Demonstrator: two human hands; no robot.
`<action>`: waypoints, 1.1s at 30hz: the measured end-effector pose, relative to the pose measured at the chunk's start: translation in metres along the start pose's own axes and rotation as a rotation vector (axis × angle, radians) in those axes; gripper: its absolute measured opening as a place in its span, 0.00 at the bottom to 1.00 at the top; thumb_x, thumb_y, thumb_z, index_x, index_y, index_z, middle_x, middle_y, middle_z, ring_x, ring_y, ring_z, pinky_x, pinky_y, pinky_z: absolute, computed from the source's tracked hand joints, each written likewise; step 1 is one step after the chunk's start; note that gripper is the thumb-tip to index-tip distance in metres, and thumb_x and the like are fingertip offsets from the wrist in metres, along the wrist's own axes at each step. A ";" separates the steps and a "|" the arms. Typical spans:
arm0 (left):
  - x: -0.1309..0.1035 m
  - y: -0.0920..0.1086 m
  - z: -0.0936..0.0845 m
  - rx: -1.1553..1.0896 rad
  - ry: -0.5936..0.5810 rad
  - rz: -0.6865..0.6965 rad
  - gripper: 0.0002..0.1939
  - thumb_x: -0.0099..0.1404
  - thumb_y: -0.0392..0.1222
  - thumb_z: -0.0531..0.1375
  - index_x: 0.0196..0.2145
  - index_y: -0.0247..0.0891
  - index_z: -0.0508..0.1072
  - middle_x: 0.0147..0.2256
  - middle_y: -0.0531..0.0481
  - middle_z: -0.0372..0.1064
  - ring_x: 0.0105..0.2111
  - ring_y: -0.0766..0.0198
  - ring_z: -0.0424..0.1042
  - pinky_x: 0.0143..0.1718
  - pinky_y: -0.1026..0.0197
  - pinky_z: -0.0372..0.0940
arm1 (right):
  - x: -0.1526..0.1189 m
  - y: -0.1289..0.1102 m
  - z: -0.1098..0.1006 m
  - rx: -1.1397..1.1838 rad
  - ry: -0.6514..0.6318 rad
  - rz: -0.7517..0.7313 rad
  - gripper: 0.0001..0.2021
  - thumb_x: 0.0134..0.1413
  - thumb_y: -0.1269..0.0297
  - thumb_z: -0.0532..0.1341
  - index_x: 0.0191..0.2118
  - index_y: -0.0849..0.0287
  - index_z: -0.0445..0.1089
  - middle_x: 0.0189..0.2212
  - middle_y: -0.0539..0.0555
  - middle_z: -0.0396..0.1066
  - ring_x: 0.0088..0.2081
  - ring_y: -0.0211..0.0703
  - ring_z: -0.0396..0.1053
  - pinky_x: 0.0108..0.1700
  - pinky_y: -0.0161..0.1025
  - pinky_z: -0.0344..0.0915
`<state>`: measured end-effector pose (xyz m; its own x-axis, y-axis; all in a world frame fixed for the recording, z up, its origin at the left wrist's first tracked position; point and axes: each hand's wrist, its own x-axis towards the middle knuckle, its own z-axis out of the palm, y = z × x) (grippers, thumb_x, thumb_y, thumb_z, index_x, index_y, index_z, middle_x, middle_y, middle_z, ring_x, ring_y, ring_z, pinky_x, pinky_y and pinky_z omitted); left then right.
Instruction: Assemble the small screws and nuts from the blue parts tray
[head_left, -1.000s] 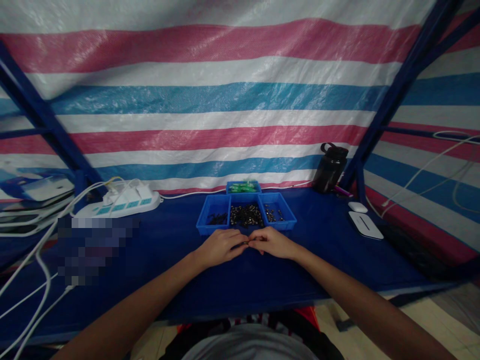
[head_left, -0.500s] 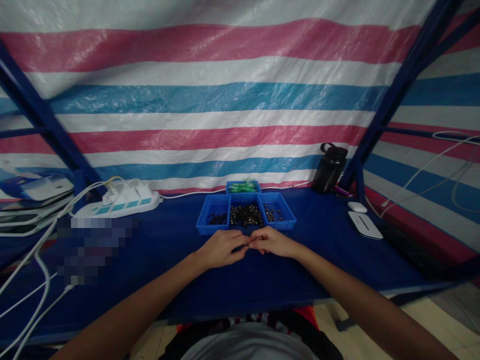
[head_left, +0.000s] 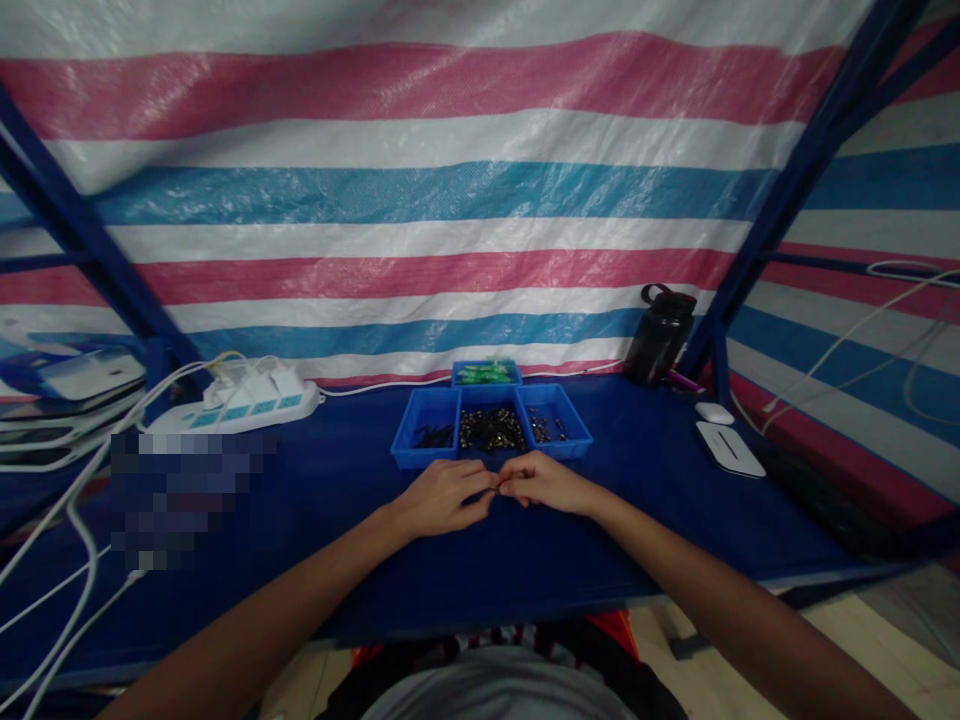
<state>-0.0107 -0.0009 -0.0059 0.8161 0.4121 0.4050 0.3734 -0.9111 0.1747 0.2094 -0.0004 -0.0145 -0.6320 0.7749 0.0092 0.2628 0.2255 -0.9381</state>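
My left hand [head_left: 448, 496] and my right hand [head_left: 545, 483] meet fingertip to fingertip over the near side of the blue bins. Both are closed in a pinch, on something too small to make out between them. Just beyond stands the middle blue bin [head_left: 491, 396], heaped with small dark and brassy metal parts [head_left: 493, 430]. The left blue bin [head_left: 405, 440] holds thin dark pieces [head_left: 435, 436]. In the right blue bin [head_left: 574, 425] lie a few small metal parts [head_left: 541, 428]. Behind them, another blue bin [head_left: 456, 374] contains green pieces [head_left: 486, 373].
A white power strip [head_left: 300, 405] with plugs and cables sits at the left of the blue table [head_left: 345, 590]. A dark bottle [head_left: 660, 338] stands at the back right, near a white flat device [head_left: 729, 448] and a small white case [head_left: 715, 413]. Striped sheeting hangs behind.
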 end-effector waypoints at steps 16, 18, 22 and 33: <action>-0.001 -0.018 0.011 -0.229 0.148 -0.042 0.12 0.70 0.39 0.53 0.46 0.36 0.74 0.38 0.46 0.73 0.37 0.65 0.72 0.40 0.65 0.67 | 0.001 0.004 -0.002 -0.151 0.106 -0.019 0.11 0.57 0.59 0.59 0.35 0.63 0.71 0.18 0.46 0.64 0.20 0.33 0.60 0.23 0.30 0.53; -0.001 -0.018 0.012 -0.227 0.145 -0.036 0.13 0.70 0.39 0.52 0.47 0.36 0.73 0.38 0.45 0.73 0.38 0.65 0.72 0.40 0.64 0.67 | 0.001 0.004 -0.001 -0.172 0.118 -0.017 0.11 0.57 0.59 0.59 0.35 0.63 0.71 0.18 0.46 0.65 0.20 0.33 0.60 0.23 0.30 0.53; -0.001 -0.020 0.012 -0.227 0.167 -0.023 0.12 0.69 0.38 0.53 0.45 0.36 0.75 0.39 0.46 0.74 0.38 0.64 0.73 0.41 0.64 0.67 | 0.000 0.004 -0.002 -0.199 0.146 -0.017 0.11 0.57 0.60 0.59 0.37 0.63 0.71 0.18 0.46 0.65 0.21 0.33 0.61 0.23 0.30 0.54; 0.001 -0.015 0.010 -0.262 0.222 -0.048 0.09 0.67 0.38 0.57 0.38 0.35 0.77 0.34 0.47 0.76 0.33 0.65 0.74 0.36 0.66 0.67 | 0.000 0.002 -0.002 -0.169 0.150 -0.028 0.11 0.56 0.59 0.60 0.37 0.62 0.71 0.18 0.46 0.65 0.21 0.33 0.61 0.23 0.29 0.53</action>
<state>-0.0111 0.0134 -0.0174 0.6741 0.4685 0.5711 0.2591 -0.8740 0.4112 0.2114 0.0018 -0.0160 -0.5289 0.8431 0.0974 0.3727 0.3339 -0.8658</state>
